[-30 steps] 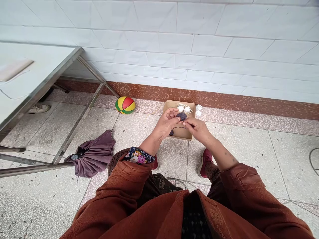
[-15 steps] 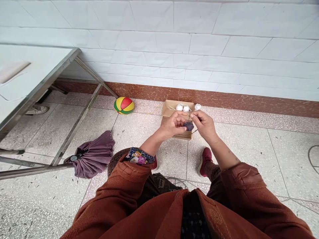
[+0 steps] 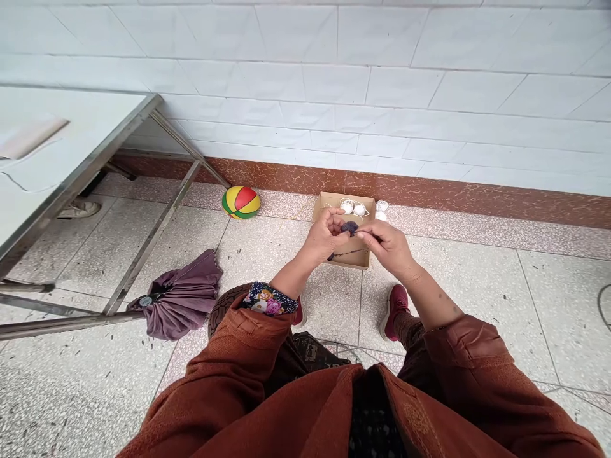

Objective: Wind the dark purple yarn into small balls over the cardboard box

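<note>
A small dark purple-grey ball of yarn [image 3: 350, 227] sits in the fingers of my left hand [image 3: 324, 235], which are closed around it. My right hand [image 3: 389, 247] pinches a strand of the same yarn just to the right of the ball. Below both hands is a shallow cardboard box [image 3: 354, 262] on the floor. Inside it, near the far side, lie two white yarn balls [image 3: 352, 207]. More white balls [image 3: 381, 208] rest by the box's right edge. A dark strand [image 3: 351, 252] runs across the box beneath my hands.
A red, yellow and green ball [image 3: 241, 202] lies by the wall. To the left are a metal-framed table [image 3: 109, 137] and a folded purple umbrella [image 3: 184, 296] on the floor. Under the table another person's shoe [image 3: 80, 208] shows. My red shoe [image 3: 395, 308] stands before the box.
The dark yarn ball has moved slightly left and up with my left hand. My right hand has shifted a little downward, and the strand between the hands now runs sideways instead of upright.
</note>
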Motion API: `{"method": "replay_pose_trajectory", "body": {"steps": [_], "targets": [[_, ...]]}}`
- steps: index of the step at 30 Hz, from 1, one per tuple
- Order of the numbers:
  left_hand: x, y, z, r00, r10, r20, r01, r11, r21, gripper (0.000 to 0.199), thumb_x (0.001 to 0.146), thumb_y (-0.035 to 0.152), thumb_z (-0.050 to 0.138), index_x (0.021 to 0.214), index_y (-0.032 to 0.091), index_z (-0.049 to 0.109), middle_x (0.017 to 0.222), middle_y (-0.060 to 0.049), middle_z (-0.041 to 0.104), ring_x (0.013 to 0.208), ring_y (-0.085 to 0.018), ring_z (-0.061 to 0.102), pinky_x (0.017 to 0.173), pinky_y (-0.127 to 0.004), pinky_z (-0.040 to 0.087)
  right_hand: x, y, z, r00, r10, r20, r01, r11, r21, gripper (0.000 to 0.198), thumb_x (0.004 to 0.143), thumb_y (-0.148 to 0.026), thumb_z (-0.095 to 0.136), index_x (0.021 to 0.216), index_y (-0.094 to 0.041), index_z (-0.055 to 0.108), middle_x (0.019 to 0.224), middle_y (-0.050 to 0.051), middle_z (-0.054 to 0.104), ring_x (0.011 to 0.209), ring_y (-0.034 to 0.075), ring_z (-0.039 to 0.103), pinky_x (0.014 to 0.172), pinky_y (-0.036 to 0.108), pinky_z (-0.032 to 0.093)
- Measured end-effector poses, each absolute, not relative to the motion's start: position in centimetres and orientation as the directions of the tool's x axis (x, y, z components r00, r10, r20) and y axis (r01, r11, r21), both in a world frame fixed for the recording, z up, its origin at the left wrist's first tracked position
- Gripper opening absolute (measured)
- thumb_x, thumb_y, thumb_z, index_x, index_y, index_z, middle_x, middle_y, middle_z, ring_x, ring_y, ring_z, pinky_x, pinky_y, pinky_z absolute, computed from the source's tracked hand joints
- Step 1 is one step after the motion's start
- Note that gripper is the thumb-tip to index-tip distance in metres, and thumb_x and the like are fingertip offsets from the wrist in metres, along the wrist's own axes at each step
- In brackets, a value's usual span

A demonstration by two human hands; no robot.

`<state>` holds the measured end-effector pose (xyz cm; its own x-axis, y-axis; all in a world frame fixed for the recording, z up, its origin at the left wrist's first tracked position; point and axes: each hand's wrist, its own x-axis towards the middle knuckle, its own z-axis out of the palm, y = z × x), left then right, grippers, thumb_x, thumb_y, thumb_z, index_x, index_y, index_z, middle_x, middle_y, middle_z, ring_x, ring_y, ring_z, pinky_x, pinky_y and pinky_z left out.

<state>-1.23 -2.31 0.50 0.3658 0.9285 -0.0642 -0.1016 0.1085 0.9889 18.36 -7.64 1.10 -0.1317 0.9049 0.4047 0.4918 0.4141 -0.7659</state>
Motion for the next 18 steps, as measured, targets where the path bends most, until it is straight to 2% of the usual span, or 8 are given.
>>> {"method": "replay_pose_trajectory", "body": {"steps": [3, 6, 10, 12, 15, 18], "targets": [[-1.5, -2.7, 0.7, 0.536, 0.841, -0.077, -0.129, 0.171, 0.977, 0.06, 0.073, 0.016, 0.088, 0.126, 0.023, 0.059, 0.092, 0.002, 0.072, 0.081, -0.012, 0.067, 0.081, -0.03, 0.05, 18.6, -7.1, 1.4, 0.014, 0.915, 0.403, 0.488, 0.345, -0.802, 0.026, 0.105, -0.045, 0.064, 0.09, -0.026, 0.074, 0.086, 0.003, 0.076, 0.079, 0.021, 0.067, 0.077, 0.037, 0.056], [-1.6, -3.1, 0.8, 0.653, 0.755, -0.06, -0.225, 0.268, 0.937, 0.058, 0.077, 0.024, 0.089, 0.129, 0.024, 0.064, 0.102, -0.003, 0.076, 0.089, -0.014, 0.07, 0.085, -0.031, 0.054, 18.3, -6.8, 0.9, 0.057, 0.926, 0.373, 0.477, 0.303, -0.825, 0.024, 0.105, -0.041, 0.063, 0.089, -0.025, 0.071, 0.083, 0.002, 0.073, 0.075, 0.019, 0.065, 0.074, 0.034, 0.053], [-1.6, -2.9, 0.7, 0.569, 0.82, -0.063, -0.349, 0.311, 0.884, 0.046, 0.08, 0.028, 0.087, 0.122, 0.021, 0.073, 0.119, -0.007, 0.076, 0.095, -0.013, 0.069, 0.085, -0.028, 0.054, 17.6, -7.0, 0.0, -0.055, 0.942, 0.33, 0.499, 0.313, -0.808, 0.02, 0.103, -0.034, 0.061, 0.088, -0.024, 0.07, 0.081, 0.002, 0.072, 0.073, 0.019, 0.064, 0.071, 0.032, 0.051], [-1.5, -2.6, 0.4, 0.491, 0.866, -0.096, -0.35, 0.296, 0.889, 0.039, 0.08, 0.027, 0.085, 0.117, 0.02, 0.075, 0.119, -0.007, 0.076, 0.094, -0.013, 0.068, 0.086, -0.028, 0.054, 17.3, -7.3, 0.1, -0.125, 0.939, 0.322, 0.491, 0.34, -0.802, 0.019, 0.103, -0.033, 0.061, 0.09, -0.024, 0.072, 0.083, 0.003, 0.074, 0.074, 0.019, 0.065, 0.073, 0.033, 0.052], [-1.5, -2.3, 0.2, 0.393, 0.909, -0.137, -0.267, 0.255, 0.929, 0.032, 0.08, 0.024, 0.082, 0.11, 0.018, 0.076, 0.107, -0.004, 0.076, 0.092, -0.013, 0.067, 0.088, -0.03, 0.055, 17.3, -7.7, 0.7, -0.175, 0.931, 0.321, 0.43, 0.366, -0.826, 0.019, 0.103, -0.036, 0.063, 0.095, -0.026, 0.076, 0.091, 0.003, 0.078, 0.08, 0.02, 0.068, 0.077, 0.034, 0.055], [-1.7, -2.5, 0.3, 0.416, 0.899, -0.139, -0.141, 0.214, 0.966, 0.029, 0.08, 0.023, 0.083, 0.107, 0.017, 0.074, 0.106, -0.004, 0.076, 0.095, -0.015, 0.068, 0.095, -0.033, 0.054, 17.6, -7.8, 1.3, -0.135, 0.945, 0.298, 0.364, 0.327, -0.872, 0.02, 0.102, -0.041, 0.067, 0.094, -0.026, 0.077, 0.089, 0.003, 0.078, 0.08, 0.02, 0.068, 0.077, 0.035, 0.055]]}}
